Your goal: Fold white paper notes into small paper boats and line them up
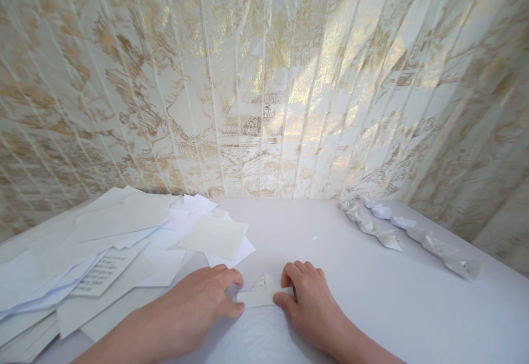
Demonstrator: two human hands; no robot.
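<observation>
A small folded paper [259, 298] lies on the white table in front of me, with a flat band along its near side and a peaked, printed flap pointing away. At its left end, my left hand [198, 303] has thumb and forefinger on either side of the edge, closed on it. My right hand [309, 303] pinches the right end, thumb on the band and fingers curled behind. The exact contact of the right fingertips is hidden.
Loose paper sheets [111, 226], some printed, are heaped at the left. Folded paper pieces like little boats stand in two rows at the right, a nearer row [438, 245] and a farther row [367, 223]. A patterned curtain [264, 77] hangs behind the table [372, 303].
</observation>
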